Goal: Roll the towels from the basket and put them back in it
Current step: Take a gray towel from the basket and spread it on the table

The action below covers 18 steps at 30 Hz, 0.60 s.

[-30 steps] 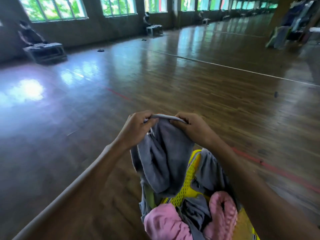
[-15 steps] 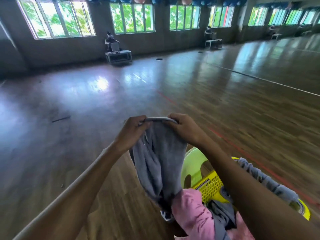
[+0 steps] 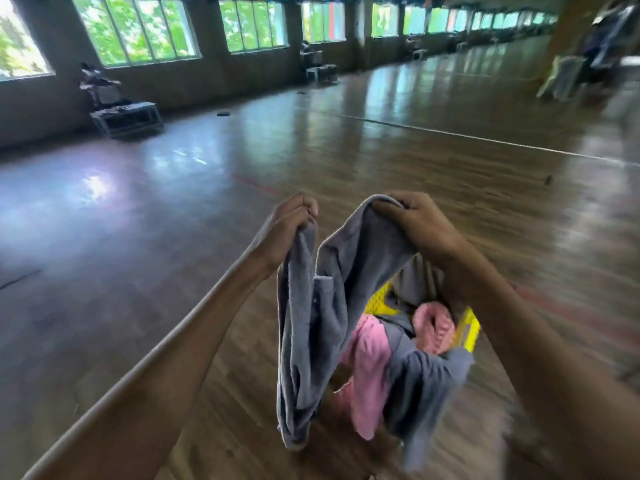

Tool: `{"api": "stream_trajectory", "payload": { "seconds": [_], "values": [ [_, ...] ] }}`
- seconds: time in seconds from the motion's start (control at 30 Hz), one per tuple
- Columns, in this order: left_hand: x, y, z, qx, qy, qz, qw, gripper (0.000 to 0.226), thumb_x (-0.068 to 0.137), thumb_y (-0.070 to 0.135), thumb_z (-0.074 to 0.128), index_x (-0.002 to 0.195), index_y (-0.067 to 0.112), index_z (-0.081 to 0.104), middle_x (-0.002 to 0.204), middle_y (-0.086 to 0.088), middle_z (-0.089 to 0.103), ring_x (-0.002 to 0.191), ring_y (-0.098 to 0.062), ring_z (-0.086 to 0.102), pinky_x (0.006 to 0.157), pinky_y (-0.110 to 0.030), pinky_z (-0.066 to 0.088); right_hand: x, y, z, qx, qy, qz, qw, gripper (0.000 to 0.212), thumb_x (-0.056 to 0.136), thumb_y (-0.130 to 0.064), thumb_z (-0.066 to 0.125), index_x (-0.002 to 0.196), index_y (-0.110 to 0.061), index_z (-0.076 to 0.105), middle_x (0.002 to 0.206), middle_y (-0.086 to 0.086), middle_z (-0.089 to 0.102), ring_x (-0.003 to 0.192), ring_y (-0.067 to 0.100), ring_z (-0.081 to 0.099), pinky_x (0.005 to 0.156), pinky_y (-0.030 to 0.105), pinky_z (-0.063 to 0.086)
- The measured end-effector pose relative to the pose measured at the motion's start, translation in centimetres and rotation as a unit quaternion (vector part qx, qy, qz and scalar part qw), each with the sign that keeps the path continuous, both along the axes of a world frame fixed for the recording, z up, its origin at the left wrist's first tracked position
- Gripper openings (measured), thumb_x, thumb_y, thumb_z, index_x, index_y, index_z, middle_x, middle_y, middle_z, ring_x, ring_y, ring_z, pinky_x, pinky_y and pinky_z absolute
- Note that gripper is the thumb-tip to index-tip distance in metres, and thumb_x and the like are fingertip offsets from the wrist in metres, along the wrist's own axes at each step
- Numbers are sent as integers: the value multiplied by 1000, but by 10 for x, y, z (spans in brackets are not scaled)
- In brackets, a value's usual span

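Looking out over a broad, glossy wooden floor (image 3: pixel 173 237), filling most of the view and mirroring daylight in pale patches. Taking in a dark wall along the floor's far edge, lined with a long row of windows (image 3: pixel 145 29) showing green leaves. Passing a thin white line (image 3: pixel 485 140) and a faint red line (image 3: pixel 252 181) crossing the boards. Making out a low grey platform (image 3: pixel 126 117) by the far edge at the left, with a dark shape sitting on it, too blurred for identifying. Spotting a second platform (image 3: pixel 322 72) further along the same edge.

Reaching forward with two bare arms from the bottom corners. Gripping a grey towel (image 3: pixel 311 341) at its top edge, held up in the air: left hand (image 3: pixel 289 230) curling tight around one bunched corner, right hand (image 3: pixel 415 223) pinching the other between thumb and bent fingers. Letting the cloth sag in a loop between the two hands and hang down in long folds.

Glimpsing a yellow basket (image 3: pixel 471 327) standing on the floor behind the hanging towel, far from the windowed edge, mostly covered by cloth and the right forearm. Seeing crumpled pink towels (image 3: pixel 367 348) and another grey towel (image 3: pixel 422 375) spilling over its rim. Struggling with heavy motion blur toward the right and bottom, smearing the basket's shape. Catching a small dark object (image 3: pixel 223 113) near the far edge, too small for naming.
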State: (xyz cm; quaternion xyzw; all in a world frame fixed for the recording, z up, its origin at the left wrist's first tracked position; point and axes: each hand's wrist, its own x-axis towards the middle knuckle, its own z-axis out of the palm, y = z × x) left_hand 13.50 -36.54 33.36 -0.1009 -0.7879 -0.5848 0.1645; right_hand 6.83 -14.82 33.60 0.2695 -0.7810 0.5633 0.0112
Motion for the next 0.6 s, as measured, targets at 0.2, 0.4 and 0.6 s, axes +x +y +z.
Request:
{"api": "stream_trajectory", "payload": {
  "seconds": [0.2, 0.4, 0.6],
  "values": [
    [-18, 107, 14, 10, -14, -97, 995, 9, 73, 10, 57, 74, 19, 59, 63, 17, 64, 64, 6, 55, 65, -13, 40, 44, 121, 18, -75, -44, -170, 982, 7, 71, -19, 58, 77, -22, 60, 76, -7, 60, 76, 8, 52, 73, 28, 40],
    [-47, 236, 28, 16, -11, -206, 978, 11, 85, -6, 66, 87, 5, 68, 86, 2, 71, 76, 3, 65, 74, -13, 48, 80, 256, 35, -170, -60, -287, 941, 14, 77, 0, 53, 73, -1, 66, 77, -1, 70, 87, 16, 60, 80, 30, 43],
    [-88, 388, 38, 31, -56, -273, 960, 7, 83, 2, 72, 90, 0, 70, 74, -1, 72, 68, -5, 62, 64, -19, 50, 89, 386, 44, -171, -50, -354, 918, 23, 92, 3, 53, 88, -7, 73, 83, 1, 72, 86, 12, 64, 73, 20, 48]
  ]
}}
